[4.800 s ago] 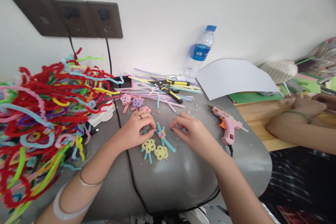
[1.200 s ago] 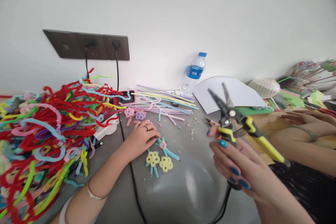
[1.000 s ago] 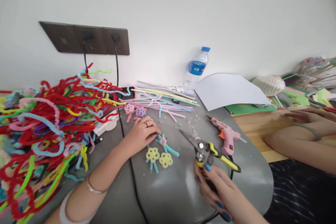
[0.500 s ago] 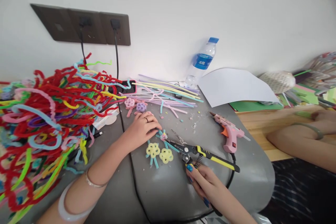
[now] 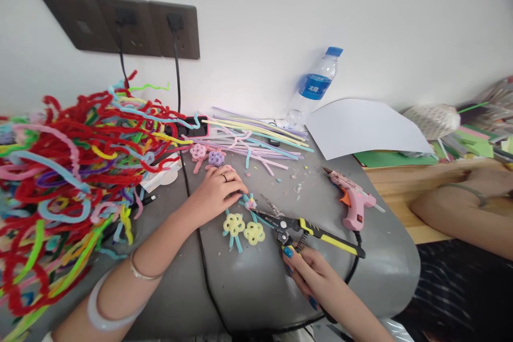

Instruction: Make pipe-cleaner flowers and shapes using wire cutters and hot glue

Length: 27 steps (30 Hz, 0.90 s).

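Note:
My left hand (image 5: 217, 193) presses flat on a small pipe-cleaner piece (image 5: 247, 204) with blue stems and a pink centre, lying on the grey table (image 5: 260, 278). Two yellow pipe-cleaner flowers (image 5: 243, 227) lie just in front of it. My right hand (image 5: 309, 273) grips the yellow-and-black pliers (image 5: 308, 227) by one handle. The plier jaws are apart and point left, their tips at the blue stems beside my left fingers.
A big tangle of coloured pipe cleaners (image 5: 60, 171) fills the left. Straight pastel stems (image 5: 256, 141), pink and purple flowers (image 5: 206, 155), a water bottle (image 5: 315, 88), white paper (image 5: 364, 128) and a pink glue gun (image 5: 355, 203) lie behind. Another person's arm (image 5: 460, 208) rests at right. A black cable (image 5: 200, 262) crosses the table.
My right hand picked up the pliers, lifted them, then brought them down and left until the jaws reached the blue stems. My left hand has stayed on the piece.

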Each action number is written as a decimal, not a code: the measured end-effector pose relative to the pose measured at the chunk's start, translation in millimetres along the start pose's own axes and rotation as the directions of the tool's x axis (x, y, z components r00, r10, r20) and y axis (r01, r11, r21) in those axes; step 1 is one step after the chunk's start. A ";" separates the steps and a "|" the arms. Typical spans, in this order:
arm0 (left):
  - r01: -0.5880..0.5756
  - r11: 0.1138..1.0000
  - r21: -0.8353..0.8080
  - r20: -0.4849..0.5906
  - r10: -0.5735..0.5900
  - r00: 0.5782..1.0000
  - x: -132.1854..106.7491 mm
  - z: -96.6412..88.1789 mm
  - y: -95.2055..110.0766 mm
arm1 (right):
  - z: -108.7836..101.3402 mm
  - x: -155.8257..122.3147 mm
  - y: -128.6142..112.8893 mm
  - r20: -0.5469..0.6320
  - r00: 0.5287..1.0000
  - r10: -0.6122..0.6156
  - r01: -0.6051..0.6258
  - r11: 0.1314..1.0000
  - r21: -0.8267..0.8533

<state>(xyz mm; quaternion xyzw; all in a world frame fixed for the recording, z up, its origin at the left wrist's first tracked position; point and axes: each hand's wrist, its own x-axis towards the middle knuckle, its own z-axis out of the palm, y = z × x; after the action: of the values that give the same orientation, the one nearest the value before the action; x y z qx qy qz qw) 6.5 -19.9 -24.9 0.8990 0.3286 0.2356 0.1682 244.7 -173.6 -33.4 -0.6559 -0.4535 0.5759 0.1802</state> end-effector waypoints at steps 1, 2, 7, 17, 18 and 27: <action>-0.002 1.000 0.003 0.000 0.002 1.000 -0.1 0.2 -0.1 | -0.2 0.1 -1.3 0.007 1.000 0.003 -0.003 1.000 0.000; -0.004 1.000 0.005 -0.001 0.004 1.000 -0.2 0.5 -0.3 | -0.4 0.2 -2.6 0.009 1.000 0.006 -0.006 1.000 0.000; -0.007 1.000 0.007 -0.005 0.007 1.000 -0.6 1.7 -0.6 | -1.8 -1.8 -11.9 0.016 0.999 0.042 -0.042 0.999 -0.021; -0.007 1.000 -0.005 0.000 0.007 1.000 -1.1 1.9 -0.8 | -2.0 -3.5 -17.1 -0.015 0.995 0.096 -0.096 0.995 -0.010; -0.007 1.000 -0.005 0.002 0.007 1.000 -1.1 1.9 -0.9 | -2.3 -3.4 -16.9 -0.017 0.994 0.105 -0.105 0.994 -0.004; -0.002 1.000 -0.007 0.002 0.002 1.000 -0.9 2.9 -1.5 | -6.1 -1.6 -12.4 0.041 0.995 0.095 -0.095 0.995 -0.004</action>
<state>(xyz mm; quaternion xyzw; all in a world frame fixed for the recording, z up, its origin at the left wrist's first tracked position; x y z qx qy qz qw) 6.7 -19.9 -28.3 0.8990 0.3268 0.2359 0.1714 245.6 -166.7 -21.4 -0.6650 -0.4259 0.5967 0.1423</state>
